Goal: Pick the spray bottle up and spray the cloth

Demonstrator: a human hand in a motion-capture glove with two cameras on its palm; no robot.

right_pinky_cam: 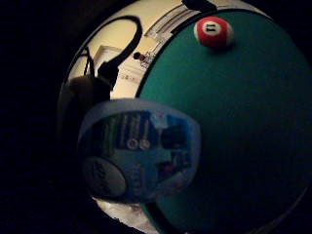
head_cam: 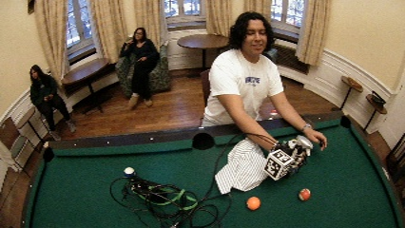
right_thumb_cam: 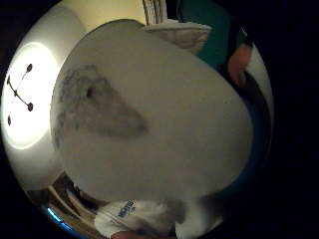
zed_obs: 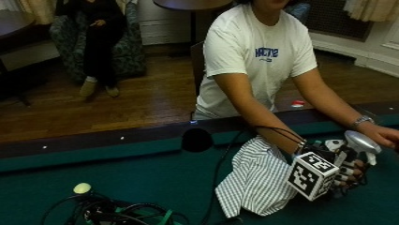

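- The gloved right hand [zed_obs: 346, 171] is held just above the green surface [zed_obs: 124, 178], at the right edge of the striped cloth [zed_obs: 259, 180].
- Its grip is clamped on the spray bottle [zed_obs: 358, 145]: the black-gloved fingers [zed_obs: 349, 172] curl round the bottle's body, and the pale trigger head stands up above the hand.
- In the little-finger-side palm view the bottle's blue label [right_pinky_cam: 141, 148] fills the middle, close against the palm, with the green felt behind it.
- In the thumb-side palm view a pale rounded part of the bottle [right_thumb_cam: 159, 114] covers most of what can be seen; how much of it the thumb touches cannot be told.
- The bare left hand [zed_obs: 387, 136] reaches in from the right, just beside the bottle's head; whether it touches the head cannot be told.
- The cloth lies crumpled on the felt in front of the person, left of the gloved hand, its far edge close to the near rail.
- In the wide view an orange ball [head_cam: 253, 203] and a red-striped ball [head_cam: 304, 194] lie on the felt on the camera's side of the hand, well apart from the cloth.
- A tangle of black cables [head_cam: 164, 202] lies on the felt well left of the cloth.
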